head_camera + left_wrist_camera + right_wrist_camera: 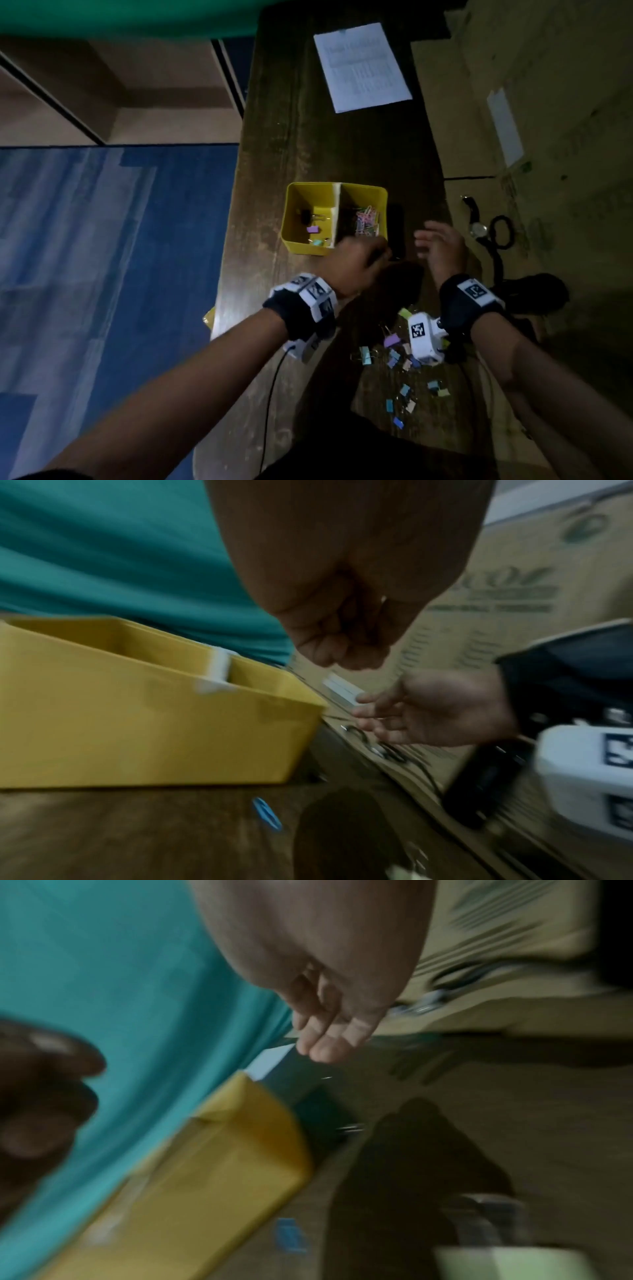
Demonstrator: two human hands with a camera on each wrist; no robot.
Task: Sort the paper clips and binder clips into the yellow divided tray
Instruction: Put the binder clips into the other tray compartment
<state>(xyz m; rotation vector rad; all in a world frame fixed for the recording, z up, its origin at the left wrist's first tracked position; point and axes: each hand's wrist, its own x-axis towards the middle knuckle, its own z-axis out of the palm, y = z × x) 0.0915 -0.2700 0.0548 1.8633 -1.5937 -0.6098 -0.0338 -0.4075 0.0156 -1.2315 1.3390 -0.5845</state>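
Over the near rim of the yellow tray (310, 248), the left hand (356, 265) hovers with its fingers (337, 653) curled tight together; whether they pinch a clip I cannot tell, the wrist view is too blurred. Just beyond those fingers lies the right compartment with the paper clips (367, 221); the binder clips (313, 224) sit in the left one. The right hand (442, 246) hangs beside the tray, fingers (325, 1047) loose and spread, holding nothing. Behind both wrists, more binder clips (397, 356) lie scattered on the desk (308, 137), and one blue paper clip (267, 814) lies just below the left fingers.

To do this well, I would say the left hand should come fully over the proper compartment before letting go, low enough that nothing bounces across the divider.

As for writing: the sheet of paper (361, 66) carries print too small to read, and the lettering on the cardboard box (514, 593) is smeared past reading.
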